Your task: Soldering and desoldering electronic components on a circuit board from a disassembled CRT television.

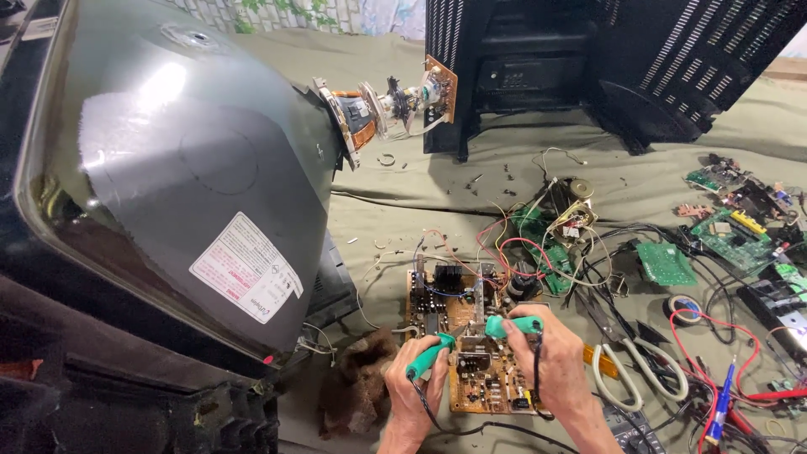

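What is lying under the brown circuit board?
The brown circuit board lies on green cloth. Both hands cover its lower part; anything directly beneath it is hidden.

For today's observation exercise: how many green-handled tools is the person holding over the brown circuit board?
2: one green-handled tool in the left hand, one in the right hand, both over the brown circuit board.

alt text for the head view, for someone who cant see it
Two bare hands, left hand and right hand, each hold a green-handled tool over a brown circuit board lying on an olive cloth. A large grey picture tube fills the left; loose wires, green boards and white-handled scissors lie to the right.
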